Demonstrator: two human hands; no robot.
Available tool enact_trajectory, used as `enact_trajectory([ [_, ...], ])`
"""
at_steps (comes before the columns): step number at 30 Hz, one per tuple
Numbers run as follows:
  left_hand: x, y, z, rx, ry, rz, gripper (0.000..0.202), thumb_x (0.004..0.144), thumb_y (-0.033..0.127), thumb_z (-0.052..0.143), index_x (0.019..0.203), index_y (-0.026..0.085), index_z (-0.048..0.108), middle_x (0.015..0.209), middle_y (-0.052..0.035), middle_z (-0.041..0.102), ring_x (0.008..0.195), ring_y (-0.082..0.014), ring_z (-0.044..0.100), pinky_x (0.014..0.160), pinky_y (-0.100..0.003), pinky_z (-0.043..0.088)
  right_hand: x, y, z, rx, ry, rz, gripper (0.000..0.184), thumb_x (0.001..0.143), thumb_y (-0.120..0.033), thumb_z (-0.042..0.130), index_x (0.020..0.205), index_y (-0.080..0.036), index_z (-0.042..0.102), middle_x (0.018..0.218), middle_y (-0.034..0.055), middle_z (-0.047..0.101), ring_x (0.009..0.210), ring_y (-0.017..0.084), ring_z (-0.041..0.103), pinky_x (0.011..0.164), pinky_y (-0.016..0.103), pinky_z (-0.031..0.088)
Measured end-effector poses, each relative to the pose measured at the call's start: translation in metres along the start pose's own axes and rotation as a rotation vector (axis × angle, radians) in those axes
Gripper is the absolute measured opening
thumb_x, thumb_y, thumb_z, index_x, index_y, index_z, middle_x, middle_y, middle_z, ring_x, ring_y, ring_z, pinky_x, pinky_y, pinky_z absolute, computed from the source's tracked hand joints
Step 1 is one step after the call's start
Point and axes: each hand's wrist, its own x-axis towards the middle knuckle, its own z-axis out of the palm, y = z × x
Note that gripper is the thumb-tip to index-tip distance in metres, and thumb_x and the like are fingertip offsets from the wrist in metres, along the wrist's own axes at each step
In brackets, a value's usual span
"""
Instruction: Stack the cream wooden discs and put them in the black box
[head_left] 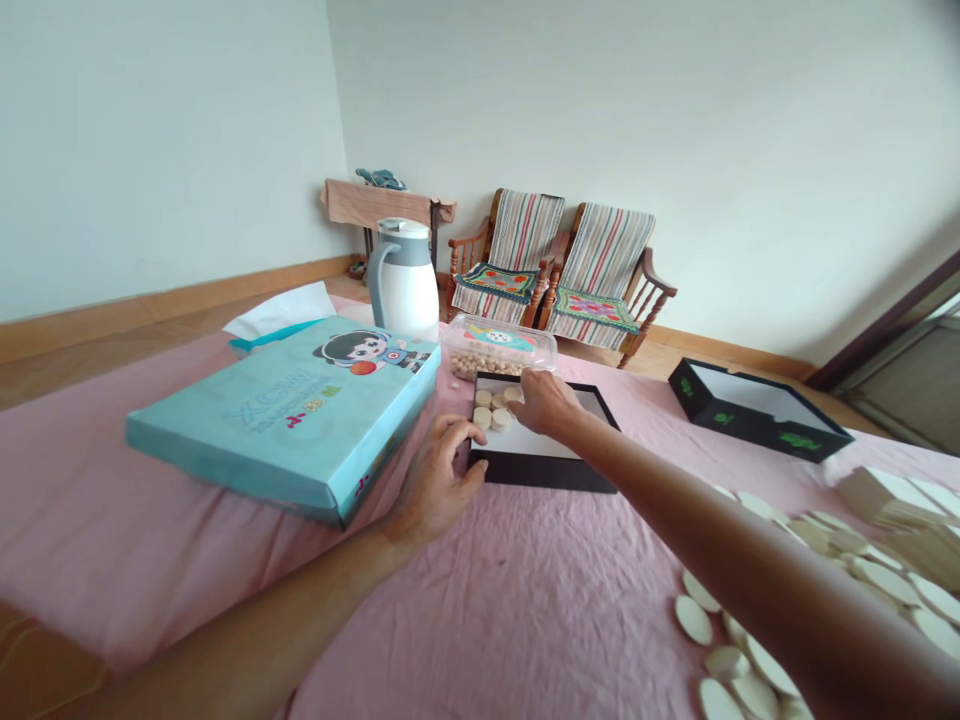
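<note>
A shallow black box with a white inside [551, 474] lies on the pink cloth in front of me. Several round wooden discs [501, 420] sit in rows at its left end. My left hand [442, 475] grips the box's near left corner, its thumb and fingers bent around the edge. Over the far side of the box, my right hand [547, 400] has its fingers closed on a wooden disc [513, 395] beside the others; the fingertips are partly hidden. More loose wooden discs [694, 620] lie heaped under my right forearm.
A light-blue carton [255, 410] stands at left, with a white-and-grey jug [409, 290] behind it. A clear tub of small beige pieces [491, 365] is just beyond the box. At right are a black lid-like box [757, 410] and stacked wooden squares [892, 500]. Two chairs [592, 260] stand behind.
</note>
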Motion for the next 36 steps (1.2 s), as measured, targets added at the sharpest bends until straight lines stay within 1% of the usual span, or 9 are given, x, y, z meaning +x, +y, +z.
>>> enact_trajectory([
  [4,0.0,0.0,0.0,-0.003,0.0,0.001,0.02,0.073,0.01,0.056,0.089,0.02,0.057,0.099,-0.0047,0.051,0.096,-0.0201,0.052,0.084,-0.034,0.045,0.0,-0.007,0.003,0.003,0.017,0.034,0.04,0.085,-0.041,0.05,0.106,-0.009,0.06,0.106,0.0202,0.065,0.099,0.028,0.062,0.077,0.032,0.047],
  [9,-0.002,0.002,0.0,-0.008,-0.005,-0.005,0.021,0.073,0.009,0.056,0.091,0.02,0.057,0.1,-0.0046,0.05,0.096,-0.0192,0.052,0.085,-0.034,0.045,0.001,-0.012,0.008,0.006,0.02,0.06,0.029,0.082,-0.03,0.053,0.101,-0.011,0.063,0.104,0.0196,0.066,0.096,0.03,0.064,0.075,0.035,0.049],
  [13,-0.002,0.001,0.0,-0.013,-0.002,-0.015,0.022,0.073,0.009,0.056,0.092,0.02,0.057,0.101,-0.0049,0.05,0.096,-0.0193,0.053,0.085,-0.034,0.045,0.003,-0.011,0.009,0.018,0.021,0.065,0.029,0.079,-0.027,0.056,0.104,-0.013,0.063,0.106,0.0178,0.065,0.094,0.029,0.064,0.073,0.034,0.049],
  [16,-0.002,0.001,0.001,-0.016,-0.003,-0.014,0.022,0.073,0.01,0.055,0.092,0.02,0.057,0.101,-0.0048,0.05,0.096,-0.0193,0.052,0.084,-0.033,0.046,0.004,-0.009,0.009,0.027,0.006,0.071,0.031,0.08,-0.031,0.055,0.102,-0.011,0.064,0.105,0.0187,0.066,0.095,0.03,0.064,0.073,0.034,0.05],
  [20,-0.001,0.001,0.001,-0.018,-0.007,-0.012,0.021,0.073,0.01,0.056,0.092,0.02,0.057,0.1,-0.0045,0.05,0.097,-0.019,0.052,0.085,-0.033,0.045,0.006,-0.011,0.008,0.045,-0.017,0.089,0.041,0.082,-0.043,0.052,0.103,-0.011,0.065,0.106,0.0202,0.065,0.099,0.03,0.063,0.076,0.035,0.049],
  [23,-0.002,0.001,0.001,-0.016,-0.007,-0.017,0.021,0.073,0.01,0.056,0.092,0.02,0.057,0.1,-0.0045,0.05,0.096,-0.0189,0.052,0.084,-0.033,0.046,0.009,-0.014,0.007,0.056,-0.028,0.111,0.046,0.082,-0.048,0.05,0.105,-0.011,0.065,0.107,0.0206,0.065,0.1,0.03,0.062,0.078,0.036,0.049],
  [29,-0.003,0.002,0.001,-0.024,0.006,-0.015,0.023,0.072,0.01,0.055,0.093,0.02,0.057,0.1,-0.0048,0.051,0.095,-0.0192,0.054,0.083,-0.033,0.047,0.015,-0.016,0.011,0.054,-0.015,0.135,0.042,0.078,-0.04,0.055,0.107,-0.011,0.065,0.106,0.0211,0.065,0.1,0.031,0.062,0.078,0.037,0.049],
  [33,-0.002,0.001,0.001,-0.03,0.006,-0.014,0.023,0.072,0.01,0.055,0.092,0.02,0.058,0.1,-0.0051,0.051,0.096,-0.0197,0.053,0.084,-0.034,0.047,0.016,-0.012,0.013,0.051,-0.01,0.124,0.039,0.076,-0.036,0.057,0.104,-0.011,0.066,0.103,0.0196,0.066,0.097,0.03,0.063,0.075,0.034,0.05],
  [36,-0.002,0.001,0.001,-0.032,0.001,-0.02,0.023,0.072,0.01,0.055,0.092,0.02,0.057,0.101,-0.0052,0.051,0.097,-0.0197,0.053,0.084,-0.034,0.047,0.014,-0.009,0.009,0.05,-0.007,0.109,0.038,0.076,-0.036,0.056,0.102,-0.011,0.067,0.102,0.0194,0.067,0.096,0.028,0.064,0.074,0.032,0.049],
])
